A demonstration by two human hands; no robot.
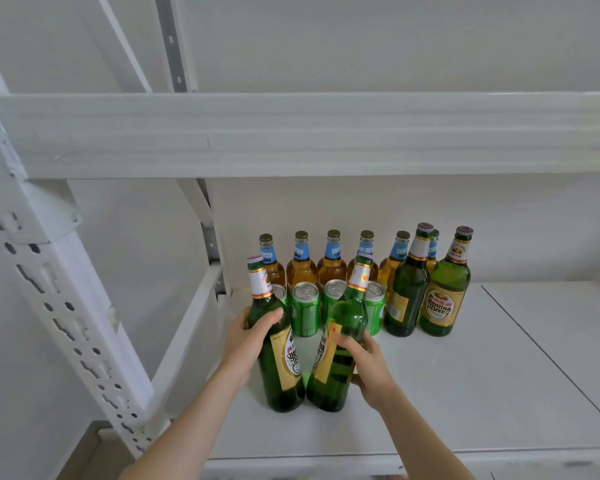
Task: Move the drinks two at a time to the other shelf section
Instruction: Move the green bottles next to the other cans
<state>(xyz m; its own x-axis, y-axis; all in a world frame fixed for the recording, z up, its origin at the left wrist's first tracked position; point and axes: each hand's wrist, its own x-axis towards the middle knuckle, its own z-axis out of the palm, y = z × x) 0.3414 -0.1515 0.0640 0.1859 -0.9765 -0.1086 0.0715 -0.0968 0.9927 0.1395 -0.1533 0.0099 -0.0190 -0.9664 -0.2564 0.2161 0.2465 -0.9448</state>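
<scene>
My left hand (248, 337) grips a tall green beer bottle (281, 379) around its shoulder. My right hand (368, 365) grips a second green bottle (336, 375) at mid-body; this one leans to the right at the top. The two bottle bases nearly touch on the white shelf (465, 393). Behind them stand several green cans (305, 308). A row of amber bottles with blue neck labels (332, 265) lines the back wall. Two more green bottles (445, 292) stand upright at the right of the group.
A white perforated upright post (66, 299) rises at the left, with a white side rail (191, 334) bordering the shelf. A thick white shelf beam (291, 133) crosses overhead. A seam (551, 358) splits the shelf board on the right.
</scene>
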